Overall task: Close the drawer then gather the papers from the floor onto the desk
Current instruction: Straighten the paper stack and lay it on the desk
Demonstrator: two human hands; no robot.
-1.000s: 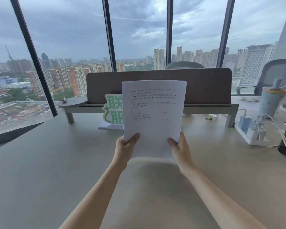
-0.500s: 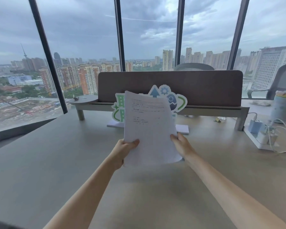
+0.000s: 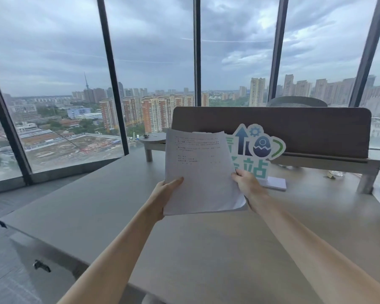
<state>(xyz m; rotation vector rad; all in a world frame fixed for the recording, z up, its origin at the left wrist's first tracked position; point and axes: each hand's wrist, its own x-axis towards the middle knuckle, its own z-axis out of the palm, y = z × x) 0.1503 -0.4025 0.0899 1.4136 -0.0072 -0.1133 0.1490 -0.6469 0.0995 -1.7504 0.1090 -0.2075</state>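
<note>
beyond the desk [image 3: 206, 249], floor-to-ceiling windows [image 3: 151, 62] with dark frames fill the far wall and look out on a city under heavy cloud. the desk itself is the largest near surface: a wide grey top running from the lower edge of your view to the glass, its left corner ending above a grey floor [image 3: 0, 270]. below that left edge sits a cabinet front [image 3: 44, 260] with a small dark handle; it appears flush, but the view is too oblique to be certain. along the far side of the desk stands a dark brown partition panel [image 3: 305, 128] on a low raised shelf [image 3: 329, 162] with short legs. the rounded top of a chair back shows behind the panel. a green and blue cut-out sign [image 3: 259, 148] stands upright on a white base in front of the panel.

the papers [image 3: 200, 172] are a thin stack of printed sheets held above the desk at centre, tilted with the top edge leaning away from you and partly covering the sign. your left hand [image 3: 162, 196] grips the lower left edge, thumb pressed across the front face and fingers closed behind. your right hand [image 3: 246, 185] pinches the right edge lower down, thumb on the front and the other fingers out of sight behind the sheets. both forearms extend forward, bare, from the lower corners of the view.
</note>
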